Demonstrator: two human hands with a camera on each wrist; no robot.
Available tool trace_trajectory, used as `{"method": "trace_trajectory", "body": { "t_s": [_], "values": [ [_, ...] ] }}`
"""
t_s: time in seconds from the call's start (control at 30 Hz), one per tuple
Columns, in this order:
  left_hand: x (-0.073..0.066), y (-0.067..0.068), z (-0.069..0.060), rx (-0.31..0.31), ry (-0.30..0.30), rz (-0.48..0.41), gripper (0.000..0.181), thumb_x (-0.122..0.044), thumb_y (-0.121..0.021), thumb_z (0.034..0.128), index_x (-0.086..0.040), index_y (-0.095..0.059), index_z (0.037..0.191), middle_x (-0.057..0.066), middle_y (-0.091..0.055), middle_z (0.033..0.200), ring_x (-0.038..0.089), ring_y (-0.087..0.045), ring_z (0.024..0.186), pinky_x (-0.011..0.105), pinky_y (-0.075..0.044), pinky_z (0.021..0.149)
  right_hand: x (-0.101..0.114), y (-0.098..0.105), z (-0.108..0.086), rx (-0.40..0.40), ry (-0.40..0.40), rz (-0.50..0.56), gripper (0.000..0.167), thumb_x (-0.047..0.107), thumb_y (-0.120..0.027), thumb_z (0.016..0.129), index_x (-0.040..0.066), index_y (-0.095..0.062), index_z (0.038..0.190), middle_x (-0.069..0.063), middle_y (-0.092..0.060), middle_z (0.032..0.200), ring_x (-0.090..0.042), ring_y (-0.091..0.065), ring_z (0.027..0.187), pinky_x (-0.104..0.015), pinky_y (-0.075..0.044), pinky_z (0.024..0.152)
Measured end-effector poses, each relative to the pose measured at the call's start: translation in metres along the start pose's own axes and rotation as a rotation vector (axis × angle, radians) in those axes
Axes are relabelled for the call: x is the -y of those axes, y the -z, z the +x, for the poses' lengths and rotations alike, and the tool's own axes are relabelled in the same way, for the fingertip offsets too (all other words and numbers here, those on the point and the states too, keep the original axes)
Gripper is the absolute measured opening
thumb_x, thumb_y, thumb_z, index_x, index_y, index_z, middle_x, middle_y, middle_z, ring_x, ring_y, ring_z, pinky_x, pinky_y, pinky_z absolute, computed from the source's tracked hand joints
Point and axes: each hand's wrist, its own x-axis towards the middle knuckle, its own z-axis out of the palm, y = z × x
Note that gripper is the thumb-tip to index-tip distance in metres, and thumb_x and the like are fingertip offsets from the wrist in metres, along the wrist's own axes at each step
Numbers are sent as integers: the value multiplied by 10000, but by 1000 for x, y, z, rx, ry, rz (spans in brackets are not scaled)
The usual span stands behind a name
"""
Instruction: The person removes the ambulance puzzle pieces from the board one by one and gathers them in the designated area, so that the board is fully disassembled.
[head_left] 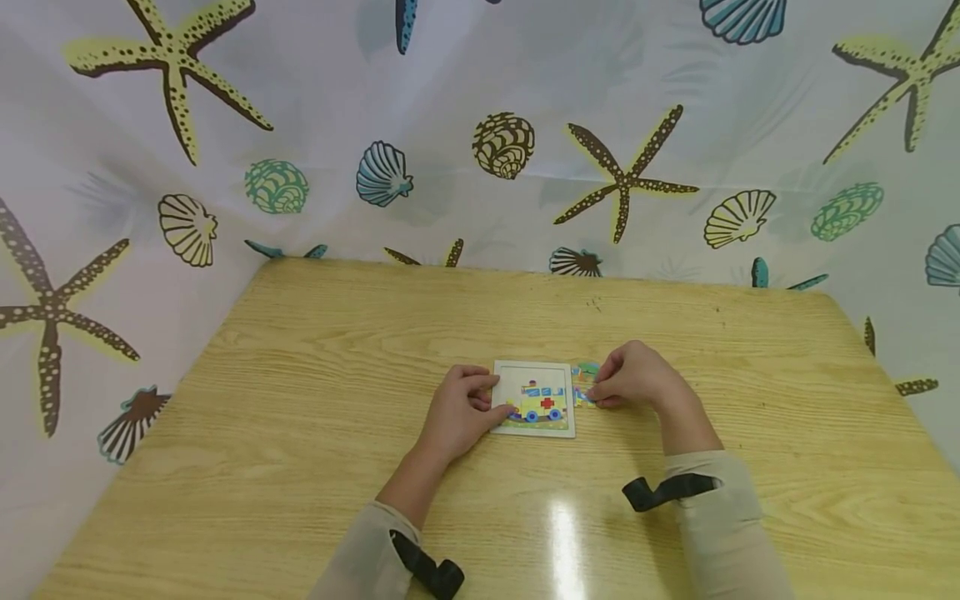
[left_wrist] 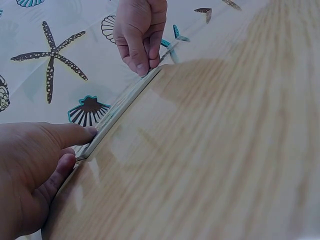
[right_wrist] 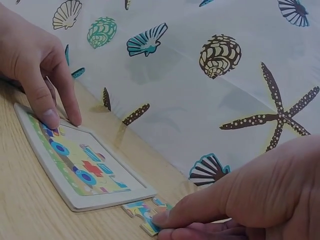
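Note:
A white-framed jigsaw puzzle board lies flat on the table; a yellow ambulance with blue wheels and a red cross fills its lower part, while the upper part shows bare white. My left hand holds the board's left side, thumb on top over the picture and fingers at the edge. Just off the board's right edge lie colourful puzzle pieces. My right hand pinches one puzzle piece there between thumb and fingers, low at the tabletop. Those fingers partly cover the pieces.
The wooden table stretches around the board on all sides. A white curtain printed with starfish and shells hangs behind the table and along its sides. Black straps with small dark devices sit on both sleeves.

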Motion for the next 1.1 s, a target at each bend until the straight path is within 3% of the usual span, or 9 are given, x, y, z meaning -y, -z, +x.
{"method": "trace_trajectory", "body": {
  "t_s": [0.33,0.57,0.8,1.1],
  "values": [
    [-2,1,-1,8,19,-11,472,-162,-849,804,19,-690,1210,106,-536,1293,162,-573,912,243,-540,794,-7,4,4,55,-15,88,175,73,-752,878,-54,-658,952,-98,-722,861,-128,-720,718,-294,-606,715],
    [-1,1,-1,4,5,6,470,-164,-849,805,15,-692,1211,105,-541,1288,161,-578,909,252,-546,800,-9,0,11,107,40,195,270,115,-742,901,-51,-674,1103,-112,-709,960,-137,-709,784,-289,-607,743],
    [-1,1,0,6,3,-2,472,-156,-849,803,16,-691,1213,106,-541,1295,157,-584,902,258,-550,806,-7,-6,15,147,108,211,307,155,-705,939,-31,-693,1183,-157,-704,1064,-135,-702,784,-287,-606,756],
    [-1,1,0,7,6,-5,468,-166,-849,805,15,-694,1209,105,-542,1289,158,-587,901,281,-556,815,3,-22,16,161,207,152,307,150,-670,963,-35,-676,1209,-153,-699,1030,-147,-681,763,-290,-589,730]
  ]
}}
